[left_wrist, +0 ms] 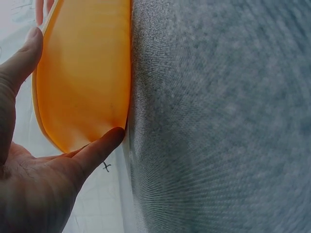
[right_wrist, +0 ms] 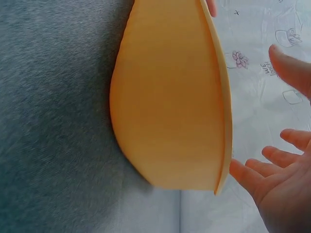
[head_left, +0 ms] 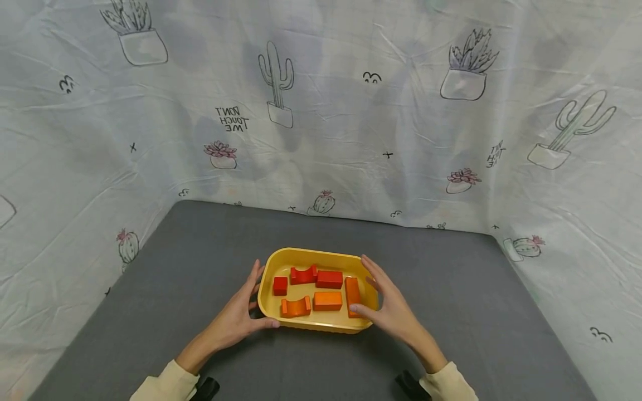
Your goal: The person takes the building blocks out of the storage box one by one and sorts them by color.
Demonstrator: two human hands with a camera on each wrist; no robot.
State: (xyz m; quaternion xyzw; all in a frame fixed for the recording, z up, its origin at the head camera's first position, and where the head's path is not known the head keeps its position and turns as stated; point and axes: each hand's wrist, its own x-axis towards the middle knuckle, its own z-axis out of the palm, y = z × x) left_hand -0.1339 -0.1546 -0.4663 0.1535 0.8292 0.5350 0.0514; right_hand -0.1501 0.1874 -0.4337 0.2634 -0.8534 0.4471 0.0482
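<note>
A yellow plastic tray [head_left: 321,325] sits on the grey cloth, with toy blocks lying inside. My left hand [head_left: 233,320] holds its left end, the thumb at the near rim and the fingers along the end wall. In the left wrist view a fingertip reaches low on the tray wall. My right hand [head_left: 393,306] is spread at the right end, fingertips at the rim. Its thumb reaches over the inside, overlapping an upright-lying orange block [head_left: 352,292] in the head view. In the right wrist view the thumb stands apart from the tray.
Inside are a red cube [head_left: 280,286], a red curved block [head_left: 303,275], a red rectangular block [head_left: 329,279], an orange curved block [head_left: 296,307] and an orange rectangular block [head_left: 327,301]. Grey cloth [head_left: 200,267] covers the table. A white cactus-print curtain [head_left: 331,139] hangs behind and beside it.
</note>
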